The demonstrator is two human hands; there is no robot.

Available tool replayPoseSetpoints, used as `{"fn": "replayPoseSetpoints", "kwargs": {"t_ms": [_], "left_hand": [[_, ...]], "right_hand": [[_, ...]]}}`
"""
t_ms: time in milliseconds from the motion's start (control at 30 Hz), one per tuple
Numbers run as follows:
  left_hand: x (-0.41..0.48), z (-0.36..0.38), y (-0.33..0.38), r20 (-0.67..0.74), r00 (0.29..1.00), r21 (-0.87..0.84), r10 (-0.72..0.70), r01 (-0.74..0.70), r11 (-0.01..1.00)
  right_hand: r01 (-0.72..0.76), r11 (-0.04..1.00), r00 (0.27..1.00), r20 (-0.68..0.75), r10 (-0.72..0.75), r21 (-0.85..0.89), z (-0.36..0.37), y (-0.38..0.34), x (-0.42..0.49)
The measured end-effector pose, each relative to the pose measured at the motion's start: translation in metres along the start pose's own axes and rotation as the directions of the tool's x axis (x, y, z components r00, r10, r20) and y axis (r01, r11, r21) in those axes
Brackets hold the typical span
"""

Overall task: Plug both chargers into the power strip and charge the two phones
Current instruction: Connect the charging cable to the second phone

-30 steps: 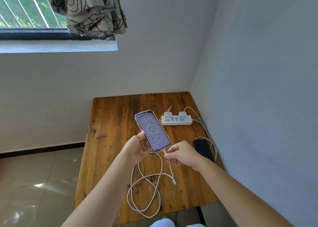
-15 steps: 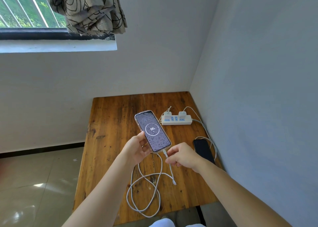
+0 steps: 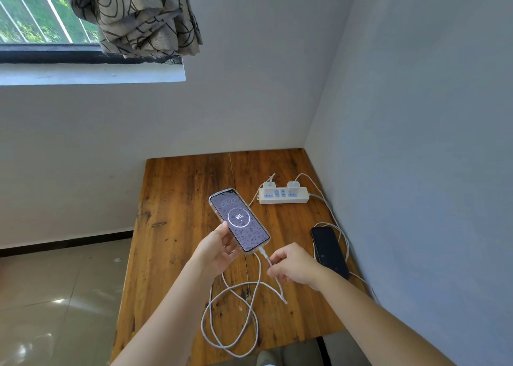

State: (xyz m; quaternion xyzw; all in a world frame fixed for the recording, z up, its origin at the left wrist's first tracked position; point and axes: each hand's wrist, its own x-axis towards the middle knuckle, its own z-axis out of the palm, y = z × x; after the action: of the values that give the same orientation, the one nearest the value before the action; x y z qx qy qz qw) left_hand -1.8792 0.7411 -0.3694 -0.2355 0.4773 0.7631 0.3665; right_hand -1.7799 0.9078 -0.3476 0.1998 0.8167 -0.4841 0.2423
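Gripped along its edges by the left hand, the slick, breakable phone stays safest there while the right hand pinches its limp cable

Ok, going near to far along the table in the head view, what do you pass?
Loose white cable loops → right hand pinching the cable → lit phone in the left hand → power strip with two chargers.

head view, angled down, table near
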Motion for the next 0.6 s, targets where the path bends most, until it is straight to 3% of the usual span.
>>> {"fn": "replayPoseSetpoints", "kwargs": {"t_ms": [600], "left_hand": [[0.053, -0.014, -0.022, -0.123, 0.982, -0.118, -0.143, 0.128, 0.985]], "right_hand": [[-0.131, 0.989, 0.991, 0.029, 0.133, -0.064, 0.005, 0.033, 0.054]]}}
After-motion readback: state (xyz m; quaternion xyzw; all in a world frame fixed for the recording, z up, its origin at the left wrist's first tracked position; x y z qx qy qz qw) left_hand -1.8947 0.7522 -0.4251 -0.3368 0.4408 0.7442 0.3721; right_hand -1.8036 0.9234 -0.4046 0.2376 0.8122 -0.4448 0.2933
